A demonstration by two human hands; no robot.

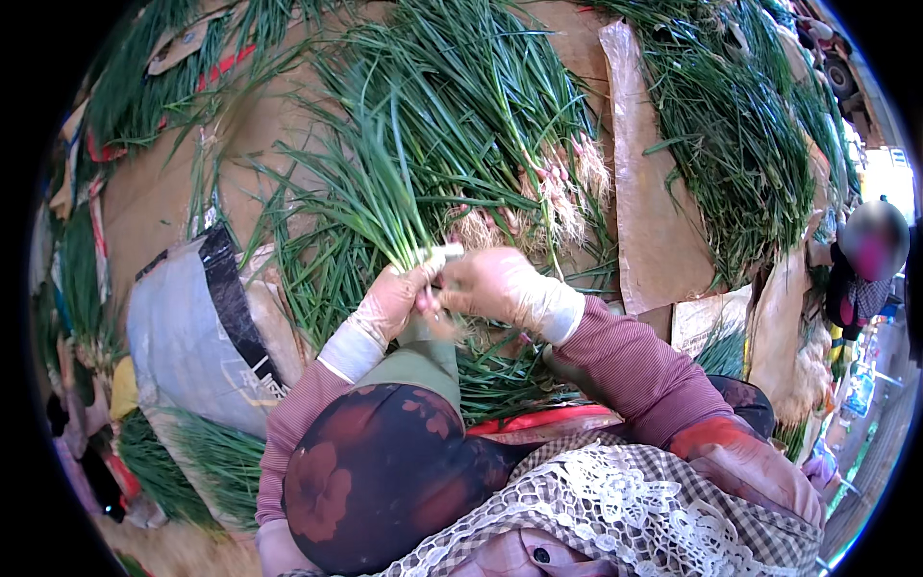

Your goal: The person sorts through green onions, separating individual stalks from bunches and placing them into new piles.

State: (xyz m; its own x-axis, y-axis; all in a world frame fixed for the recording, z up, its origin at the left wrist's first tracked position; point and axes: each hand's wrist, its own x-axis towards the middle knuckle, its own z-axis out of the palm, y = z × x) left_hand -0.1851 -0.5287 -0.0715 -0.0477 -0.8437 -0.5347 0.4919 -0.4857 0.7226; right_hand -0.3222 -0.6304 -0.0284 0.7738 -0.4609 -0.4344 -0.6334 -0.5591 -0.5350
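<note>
The left hand (pixel 387 300) is closed around the lower stalks of a small bunch of green onions (pixel 402 219), whose leaves spread upward, away from the person. The right hand (pixel 495 282) is together with the left, its fingers bent at the bulb end; whether they pinch it, I cannot tell. Beyond the hands, a larger pile of green onions (pixel 481 91) lies on brown sheeting (pixel 154 183).

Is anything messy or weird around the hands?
A little messy: loose green leaves lie tangled and crisscrossed left of the left hand, while the pile of stalks ahead lies mostly one way.
</note>
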